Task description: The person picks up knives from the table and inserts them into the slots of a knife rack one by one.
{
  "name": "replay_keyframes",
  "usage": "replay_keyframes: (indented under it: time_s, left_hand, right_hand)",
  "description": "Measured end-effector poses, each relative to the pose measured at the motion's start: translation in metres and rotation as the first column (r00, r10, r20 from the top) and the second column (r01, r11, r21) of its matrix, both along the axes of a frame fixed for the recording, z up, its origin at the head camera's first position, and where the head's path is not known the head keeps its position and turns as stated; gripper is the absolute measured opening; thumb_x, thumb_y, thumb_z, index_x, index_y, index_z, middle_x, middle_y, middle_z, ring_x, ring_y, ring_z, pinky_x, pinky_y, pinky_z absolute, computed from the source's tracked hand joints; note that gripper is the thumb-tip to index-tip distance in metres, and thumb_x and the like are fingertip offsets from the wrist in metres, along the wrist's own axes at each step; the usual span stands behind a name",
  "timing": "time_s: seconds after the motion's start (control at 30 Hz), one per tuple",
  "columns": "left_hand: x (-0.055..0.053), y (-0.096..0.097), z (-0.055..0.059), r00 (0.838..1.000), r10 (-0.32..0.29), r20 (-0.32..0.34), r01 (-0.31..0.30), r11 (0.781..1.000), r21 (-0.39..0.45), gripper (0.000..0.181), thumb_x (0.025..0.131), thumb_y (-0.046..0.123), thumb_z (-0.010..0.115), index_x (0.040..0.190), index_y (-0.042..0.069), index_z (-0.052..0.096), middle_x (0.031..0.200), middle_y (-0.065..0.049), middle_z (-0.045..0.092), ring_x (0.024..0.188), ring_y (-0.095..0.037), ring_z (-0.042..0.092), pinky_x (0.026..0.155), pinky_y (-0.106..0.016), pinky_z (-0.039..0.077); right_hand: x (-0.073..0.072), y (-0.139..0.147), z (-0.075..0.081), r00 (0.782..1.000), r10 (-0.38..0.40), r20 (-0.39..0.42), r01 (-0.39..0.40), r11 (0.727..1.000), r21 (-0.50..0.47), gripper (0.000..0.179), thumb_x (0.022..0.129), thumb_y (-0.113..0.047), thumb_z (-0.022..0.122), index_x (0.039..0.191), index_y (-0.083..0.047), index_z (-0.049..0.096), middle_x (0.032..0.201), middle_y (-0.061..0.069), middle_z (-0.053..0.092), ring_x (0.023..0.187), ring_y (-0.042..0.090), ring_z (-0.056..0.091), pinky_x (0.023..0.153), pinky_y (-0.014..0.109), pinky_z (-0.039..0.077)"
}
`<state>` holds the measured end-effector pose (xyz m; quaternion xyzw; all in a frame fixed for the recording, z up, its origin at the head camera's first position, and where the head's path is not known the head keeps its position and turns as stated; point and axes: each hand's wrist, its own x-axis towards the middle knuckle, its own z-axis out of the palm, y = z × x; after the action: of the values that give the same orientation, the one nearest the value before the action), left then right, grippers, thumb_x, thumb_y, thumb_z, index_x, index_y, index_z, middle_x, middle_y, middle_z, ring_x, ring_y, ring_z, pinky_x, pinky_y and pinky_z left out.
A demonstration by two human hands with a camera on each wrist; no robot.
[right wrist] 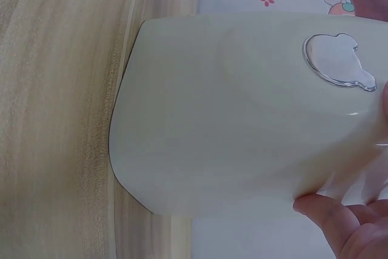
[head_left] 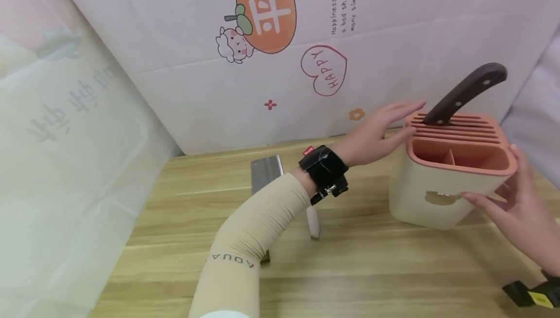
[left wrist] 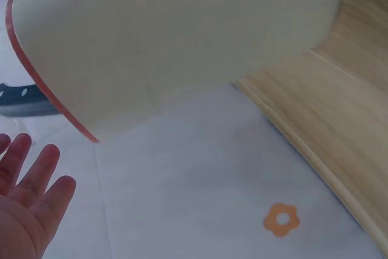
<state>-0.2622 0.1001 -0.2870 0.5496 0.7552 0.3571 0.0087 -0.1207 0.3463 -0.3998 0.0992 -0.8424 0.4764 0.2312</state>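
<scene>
A cream knife holder [head_left: 420,194] with an orange slotted top stands at the right of the wooden table. One knife with a dark, riveted handle [head_left: 465,93] sticks up at a tilt from its slots. My right hand [head_left: 531,211] grips the holder's right side, thumb on the front near a shiny badge [right wrist: 336,59] and fingers at the side. On the other side, my left hand [head_left: 372,131] reaches over the upper left rim with fingers extended. In the left wrist view, these fingers [left wrist: 39,177] are straight and spread, close to the knife handle.
A cleaver with a grey blade [head_left: 264,172] lies on the table [head_left: 350,269], partly hidden under my left forearm. Beside it is a pale handle [head_left: 312,223], its other end covered by my wrist. Printed white cloth [head_left: 197,99] hangs behind the table and along its left side.
</scene>
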Motion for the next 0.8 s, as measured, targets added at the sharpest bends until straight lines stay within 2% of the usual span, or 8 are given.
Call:
replay_keyframes:
  time_s: [0.1, 0.2, 0.37, 0.47, 0.6, 0.7, 0.8]
  left_hand:
    - [0.002, -0.017, -0.006, 1.000, 0.017, -0.015, -0.017, 1.000, -0.014, 0.051, 0.101, 0.015, 0.052, 0.149, 0.009, 0.033, 0.150, -0.005, 0.037, 0.131, 0.005, 0.024, 0.107, -0.008, 0.021]
    - [0.004, -0.037, -0.013, 0.997, 0.031, -0.066, -0.034, 0.999, -0.039, 0.051, 0.102, 0.015, 0.051, 0.149, 0.009, 0.033, 0.151, -0.005, 0.037, 0.132, 0.004, 0.025, 0.109, -0.009, 0.021]
    - [0.012, -0.078, -0.035, 0.984, 0.020, -0.177, -0.038, 0.994, -0.103, 0.050, 0.102, 0.015, 0.050, 0.148, 0.005, 0.034, 0.148, -0.010, 0.041, 0.135, -0.005, 0.028, 0.113, -0.015, 0.020]
    - [0.021, -0.103, -0.054, 0.976, 0.013, -0.217, -0.041, 0.991, -0.124, 0.048, 0.101, 0.013, 0.051, 0.146, 0.003, 0.037, 0.145, -0.013, 0.044, 0.135, -0.009, 0.032, 0.113, -0.018, 0.023]
    - [0.037, -0.141, -0.082, 0.973, 0.027, -0.231, -0.060, 0.989, -0.135, 0.048, 0.099, 0.008, 0.054, 0.144, 0.002, 0.040, 0.142, -0.014, 0.046, 0.132, -0.014, 0.037, 0.113, -0.024, 0.028]
    - [0.051, -0.171, -0.101, 0.968, 0.035, -0.249, -0.087, 0.976, -0.199, 0.050, 0.098, 0.007, 0.056, 0.144, 0.002, 0.040, 0.142, -0.013, 0.047, 0.128, -0.015, 0.041, 0.110, -0.025, 0.033]
    - [0.066, -0.204, -0.112, 0.961, 0.017, -0.277, -0.098, 0.955, -0.281, 0.053, 0.094, 0.004, 0.058, 0.144, 0.003, 0.041, 0.141, -0.012, 0.047, 0.128, -0.018, 0.042, 0.109, -0.029, 0.037]
  right_hand:
    - [-0.001, 0.001, -0.001, 1.000, -0.005, -0.013, 0.006, 1.000, 0.009, 0.096, 0.080, 0.021, 0.063, 0.152, -0.019, 0.012, 0.146, 0.000, 0.032, 0.114, -0.002, 0.044, 0.078, 0.001, 0.043]
    - [-0.002, 0.000, -0.002, 1.000, -0.011, -0.028, 0.011, 1.000, -0.006, 0.097, 0.079, 0.023, 0.062, 0.152, -0.017, 0.014, 0.144, 0.000, 0.036, 0.111, -0.002, 0.047, 0.077, 0.003, 0.046]
    - [-0.005, 0.002, -0.007, 0.998, -0.037, -0.047, 0.034, 0.997, -0.063, 0.096, 0.077, 0.027, 0.061, 0.151, -0.016, 0.017, 0.140, -0.001, 0.040, 0.106, -0.003, 0.051, 0.073, 0.006, 0.049]
    - [-0.007, 0.002, -0.008, 0.996, -0.054, -0.073, 0.049, 0.997, -0.063, 0.095, 0.076, 0.027, 0.061, 0.151, -0.015, 0.019, 0.142, 0.001, 0.041, 0.108, -0.001, 0.050, 0.074, 0.005, 0.048]
    - [-0.008, 0.003, -0.007, 0.994, -0.061, -0.087, 0.059, 0.998, -0.022, 0.094, 0.078, 0.022, 0.064, 0.152, -0.015, 0.018, 0.146, 0.001, 0.038, 0.112, -0.002, 0.047, 0.075, 0.002, 0.045]
    - [-0.009, 0.003, -0.009, 0.995, -0.064, -0.078, 0.064, 0.998, -0.004, 0.094, 0.079, 0.020, 0.065, 0.152, -0.016, 0.017, 0.148, 0.000, 0.036, 0.114, -0.004, 0.044, 0.076, 0.000, 0.043]
    - [-0.010, 0.002, -0.013, 0.995, -0.070, -0.065, 0.070, 0.998, -0.010, 0.094, 0.080, 0.018, 0.066, 0.152, -0.017, 0.017, 0.147, -0.002, 0.037, 0.114, -0.005, 0.044, 0.077, -0.001, 0.042]
